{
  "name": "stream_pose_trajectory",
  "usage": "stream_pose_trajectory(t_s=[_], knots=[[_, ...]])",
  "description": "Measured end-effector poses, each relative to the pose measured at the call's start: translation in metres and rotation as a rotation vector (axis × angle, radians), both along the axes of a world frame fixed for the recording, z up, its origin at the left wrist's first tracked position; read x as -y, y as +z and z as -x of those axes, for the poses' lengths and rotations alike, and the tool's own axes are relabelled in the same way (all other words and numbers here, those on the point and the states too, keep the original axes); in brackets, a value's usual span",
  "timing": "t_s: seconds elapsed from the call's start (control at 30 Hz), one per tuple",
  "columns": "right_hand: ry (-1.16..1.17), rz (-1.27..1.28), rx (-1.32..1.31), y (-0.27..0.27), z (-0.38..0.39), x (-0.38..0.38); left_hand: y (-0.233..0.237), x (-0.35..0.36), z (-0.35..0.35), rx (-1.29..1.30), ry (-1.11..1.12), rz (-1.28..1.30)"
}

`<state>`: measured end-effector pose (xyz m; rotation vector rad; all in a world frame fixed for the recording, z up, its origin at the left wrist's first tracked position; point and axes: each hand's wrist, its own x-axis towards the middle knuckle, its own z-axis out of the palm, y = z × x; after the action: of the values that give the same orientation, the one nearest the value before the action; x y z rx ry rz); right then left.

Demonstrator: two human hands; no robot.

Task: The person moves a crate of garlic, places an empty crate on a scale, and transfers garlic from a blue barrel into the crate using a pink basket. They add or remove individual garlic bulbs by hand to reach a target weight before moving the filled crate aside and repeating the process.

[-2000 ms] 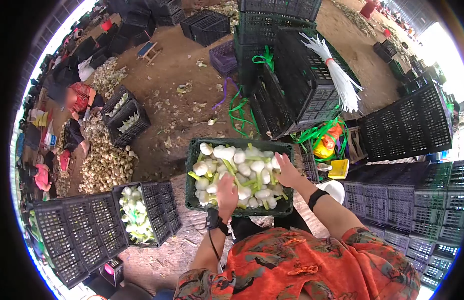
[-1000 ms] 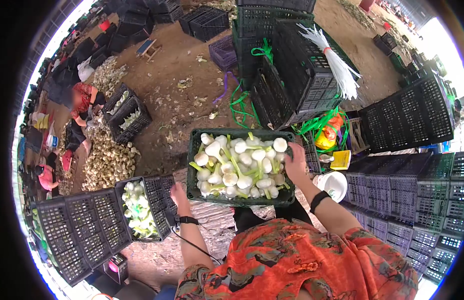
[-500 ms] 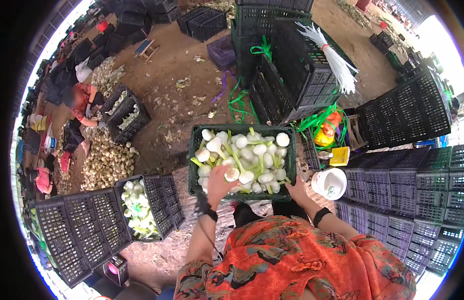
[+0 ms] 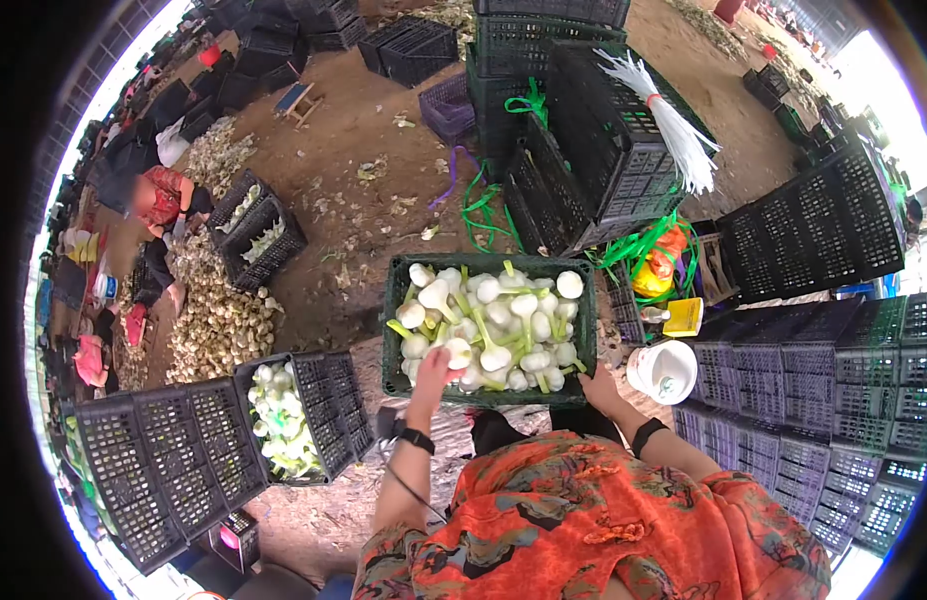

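Note:
A dark green plastic crate (image 4: 391,330) stands in front of me, filled with white garlic bulbs with trimmed green stems. At its near left side my left hand (image 4: 433,376) has its fingers closed on a garlic bulb (image 4: 457,352), above the other bulbs. My right hand (image 4: 598,388) grips the crate's near right corner, with the fingers partly hidden by the rim. Both wrists wear black bands, and a cable with a small dark device hangs at the left one.
To the left lies a tilted crate of garlic (image 4: 283,425). Right of my crate are a white bucket (image 4: 663,374), a yellow container (image 4: 683,317) and stacked crates (image 4: 783,370). White ties (image 4: 673,125) lie on a crate stack ahead. A co-worker (image 4: 163,200) sits beside a garlic heap (image 4: 218,310).
My left hand has moved slightly left and toward me across the crate, and the bulb has shifted with it. My right hand stays at the corner. The view has shifted a little.

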<state>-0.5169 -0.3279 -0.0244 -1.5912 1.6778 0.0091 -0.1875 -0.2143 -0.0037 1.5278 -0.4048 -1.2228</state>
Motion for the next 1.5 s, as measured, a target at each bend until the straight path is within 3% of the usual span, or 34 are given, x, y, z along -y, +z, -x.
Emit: stream_pose_trajectory(t_s=[0.03,0.07,0.13,0.17,0.27,0.37,0.4,0.43,0.47,0.5,0.53,0.6,0.63,0.67,0.7,0.73,0.8,0.9,0.97,1.07,1.13,1.2,1.3,1.37,1.4,1.47,1.5], knots=[[-0.006,0.000,-0.004,0.003,0.000,-0.001,-0.034,0.001,0.004,-0.002,0.036,-0.087],[0.004,-0.012,0.014,0.007,-0.001,0.001,-0.033,0.007,0.005,-0.008,0.029,-0.086],[0.008,-0.020,0.026,0.012,-0.001,0.002,-0.029,0.022,0.006,0.575,-0.126,-0.304],[0.039,-0.018,0.002,0.011,-0.001,0.003,-0.013,0.021,0.011,0.993,-0.079,-0.192],[0.058,-0.044,0.010,0.009,-0.001,0.005,0.030,0.010,-0.006,1.103,0.004,-0.179],[-0.008,-0.099,-0.018,0.000,0.005,0.000,0.011,-0.024,-0.046,1.230,0.290,-0.181],[-0.091,-0.093,0.144,-0.004,0.007,-0.003,0.001,-0.039,-0.058,1.272,0.439,-0.207],[-0.170,-0.084,0.310,-0.008,0.007,-0.004,-0.028,-0.056,-0.072,1.032,0.583,-0.315],[-0.169,-0.089,0.314,-0.012,0.008,-0.003,-0.068,-0.074,-0.089,0.787,0.718,-0.415],[-0.311,-0.315,0.487,-0.017,0.013,-0.003,-0.104,-0.094,-0.109,0.109,0.742,-0.502],[-0.452,-0.544,0.656,-0.021,0.016,-0.004,-0.111,-0.103,-0.106,0.114,0.743,-0.507],[-0.490,-0.654,0.572,-0.011,0.022,-0.005,-0.118,-0.110,-0.087,-0.542,0.624,-0.299],[-0.631,-0.790,0.848,-0.023,0.031,-0.007,-0.088,-0.096,-0.074,-0.643,0.594,-0.094],[-0.775,-0.920,1.128,-0.033,0.038,-0.012,-0.086,-0.095,-0.075,-0.637,0.593,-0.105],[-0.878,-0.883,1.041,-0.007,0.036,-0.013,-0.085,-0.097,-0.077,-0.615,0.587,-0.096],[-0.891,-0.888,1.049,-0.014,0.037,-0.023,-0.083,-0.099,-0.079,-0.592,0.577,-0.082],[-0.797,-0.549,0.822,-0.038,0.041,-0.041,-0.088,-0.108,-0.096,-0.607,0.556,-0.188],[-0.942,-0.376,0.800,-0.054,0.027,-0.058,-0.094,-0.106,-0.105,-0.304,0.483,-0.293],[-0.972,-0.274,0.776,-0.056,0.026,-0.064,-0.094,-0.104,-0.100,-0.270,0.507,-0.257],[-0.942,-0.129,0.681,-0.052,0.036,-0.064,-0.106,-0.104,-0.100,-0.198,0.601,-0.190],[-0.782,-0.099,0.607,-0.049,0.044,-0.063,-0.113,-0.103,-0.098,-0.153,0.606,-0.066],[-0.696,0.096,0.491,-0.043,0.048,-0.063,-0.114,-0.102,-0.093,-0.249,0.708,0.014],[-0.750,0.052,0.453,0.003,0.051,-0.064,-0.107,-0.101,-0.093,-0.339,0.696,-0.055],[-0.857,-0.111,0.706,0.032,0.045,-0.062,-0.120,-0.104,-0.098,-0.331,0.653,-0.130],[-0.850,-0.101,0.695,0.061,0.035,-0.053,-0.114,-0.099,-0.093,-0.347,0.656,-0.127],[-0.466,-0.108,0.683,0.111,0.004,-0.035,-0.081,-0.090,-0.090,-0.301,0.614,-0.211],[-0.465,-0.103,0.684,0.114,-0.004,-0.021,-0.087,-0.093,-0.092,-0.217,0.557,-0.263]])
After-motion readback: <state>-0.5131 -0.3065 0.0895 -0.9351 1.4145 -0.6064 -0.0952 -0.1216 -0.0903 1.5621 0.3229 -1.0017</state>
